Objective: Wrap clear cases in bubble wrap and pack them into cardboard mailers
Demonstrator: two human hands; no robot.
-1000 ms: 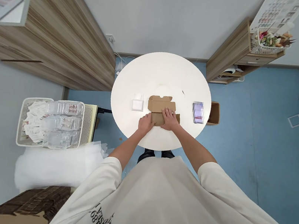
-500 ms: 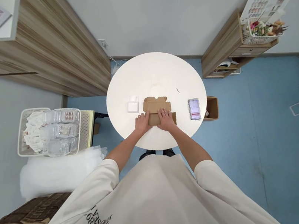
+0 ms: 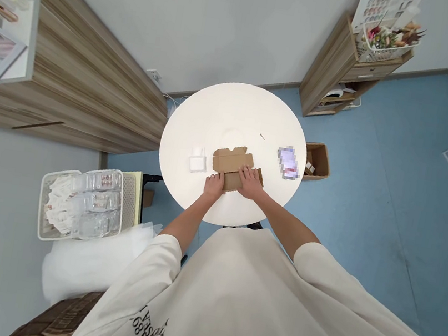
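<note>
On the round white table point(image 3: 234, 99) lies a partly unfolded brown cardboard box point(image 3: 231, 161), its tabbed lid flap spread away from me. My left hand point(image 3: 214, 185) is at the near left corner of the box, its fingers curled close together over the edge. Across the right part of the cardboard rests my right hand point(image 3: 250, 183), fingers stretched out and slightly apart, pressing from above. The palm covers some of the right side flap. Left of the box sits a small white square packet point(image 3: 197, 161).
A phone point(image 3: 288, 162) with a blurred screen lies at the table's right, and a small dark item point(image 3: 262, 136) lies farther back. An open carton point(image 3: 318, 161) stands on the floor to the right. At left is a white basket point(image 3: 41, 208) of clear packages, above white wrapping point(image 3: 86, 268).
My left hand's fingers have drawn closer together at the box's corner. The right hand stays flat on the cardboard. The whole view has shifted slightly.
</note>
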